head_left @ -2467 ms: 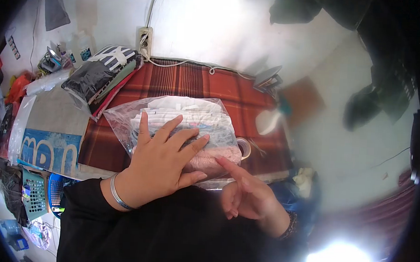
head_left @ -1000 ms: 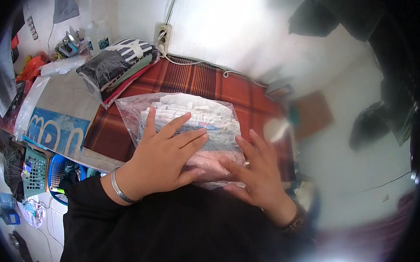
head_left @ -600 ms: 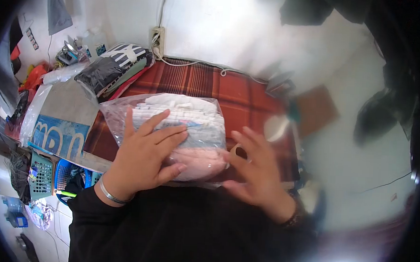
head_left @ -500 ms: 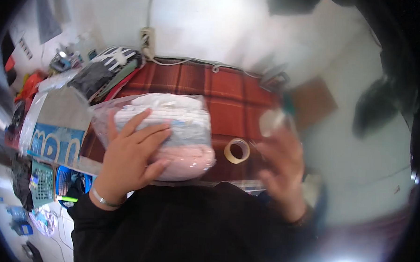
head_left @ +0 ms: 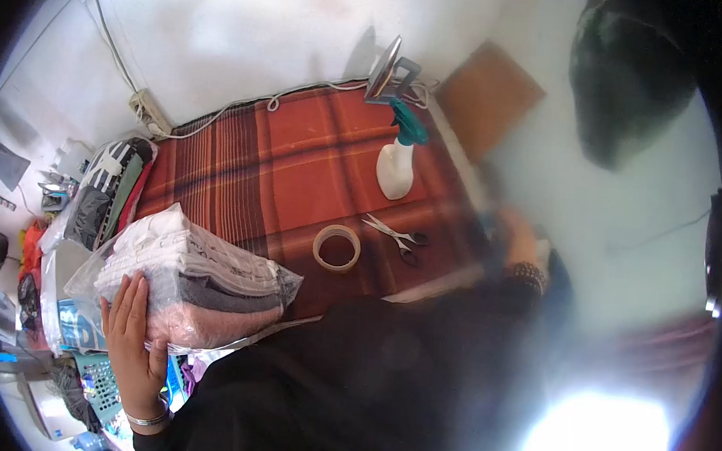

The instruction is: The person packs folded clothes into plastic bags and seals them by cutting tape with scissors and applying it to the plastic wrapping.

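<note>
My left hand [head_left: 135,332] lies against the near left side of a clear plastic bag of folded clothes [head_left: 217,300], its fingers stretched out and the thumb apart. White, grey and pink cloth shows in layers through the plastic. Off the table's right edge, my right hand [head_left: 521,239] is smeared and partly hidden, so its fingers cannot be made out. Between the hands, a roll of tape [head_left: 336,249] lies on the checked red cloth [head_left: 300,154], with scissors [head_left: 397,239] to its right. Behind them stands a white spray bottle [head_left: 396,171] with a green trigger head.
An iron [head_left: 392,74] stands at the far right corner, its cord running along the wall to a power socket [head_left: 147,111]. Another bag of folded clothes [head_left: 109,190] rests at the far left. A brown board [head_left: 489,98] lies beyond the right edge. Below left is a green basket [head_left: 100,383].
The view has swung right, bringing scissors, spray bottle and iron into clear sight. My right hand has gone from above the table to beyond its right edge. My left hand stays on the bag.
</note>
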The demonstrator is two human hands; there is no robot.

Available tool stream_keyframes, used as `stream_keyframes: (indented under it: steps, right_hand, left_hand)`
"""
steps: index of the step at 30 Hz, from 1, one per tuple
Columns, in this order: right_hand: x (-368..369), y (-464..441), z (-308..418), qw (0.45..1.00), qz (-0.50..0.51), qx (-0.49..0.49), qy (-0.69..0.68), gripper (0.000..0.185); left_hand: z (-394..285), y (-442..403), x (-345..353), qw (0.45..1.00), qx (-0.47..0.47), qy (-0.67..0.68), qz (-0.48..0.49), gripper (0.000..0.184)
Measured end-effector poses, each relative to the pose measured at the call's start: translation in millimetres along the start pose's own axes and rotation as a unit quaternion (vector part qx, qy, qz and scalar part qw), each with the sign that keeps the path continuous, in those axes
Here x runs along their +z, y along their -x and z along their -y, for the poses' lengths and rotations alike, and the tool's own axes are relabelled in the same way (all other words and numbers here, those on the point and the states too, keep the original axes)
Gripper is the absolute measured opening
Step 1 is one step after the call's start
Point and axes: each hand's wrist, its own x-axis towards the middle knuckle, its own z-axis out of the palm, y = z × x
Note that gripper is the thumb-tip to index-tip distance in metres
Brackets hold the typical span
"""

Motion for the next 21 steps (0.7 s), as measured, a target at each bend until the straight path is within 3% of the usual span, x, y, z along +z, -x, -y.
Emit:
stream_keyframes:
  steps: [3,5,6,7,10,12,16,18,21]
  right_hand:
    - [5.9,10.4,9.4,0.994,0.034,0.032,-0.099,0.076]
    - [-12.3,40.4,42.3,0.944,0.066,0.172,-0.274,0.075]
    - [-23.5,97.6,62.3,0.903,0.024,0.006,-0.429,0.07]
    - [-35.6,120.0,98.3,0.905,-0.007,0.102,-0.413,0.046]
    - [-29.8,126.7,92.9,0.88,-0.088,-0.077,-0.46,0.032]
    - [-32.9,105.7,77.6,0.876,-0.12,-0.119,-0.452,0.028]
    - [-61.2,28.2,10.3,0.932,-0.102,-0.019,-0.347,0.026]
    - [-84.9,33.2,8.1,0.945,-0.099,-0.062,-0.307,0.025]
    - [-120.0,158.2,138.7,0.953,-0.081,-0.202,-0.213,0.024]
  left_hand:
    - [-5.7,2.9,-3.0,0.999,-0.034,-0.005,-0.005,0.07]
    - [-7.1,3.0,-5.6,0.999,-0.051,-0.01,-0.007,0.069]
    - [-5.1,4.4,-8.0,0.998,-0.057,-0.011,-0.008,0.068]
    - [-4.2,6.0,-8.4,0.998,-0.064,-0.012,-0.021,0.067]
    - [0.4,9.6,-10.9,0.996,-0.077,-0.02,-0.046,0.064]
    - [3.6,10.5,-13.3,0.996,-0.073,-0.012,-0.058,0.061]
    - [10.9,10.6,-13.3,0.995,-0.048,0.009,-0.082,0.059]
    - [15.4,10.4,-12.0,0.996,-0.022,0.012,-0.082,0.058]
    - [26.5,10.4,-8.6,0.995,-0.001,0.053,-0.087,0.061]
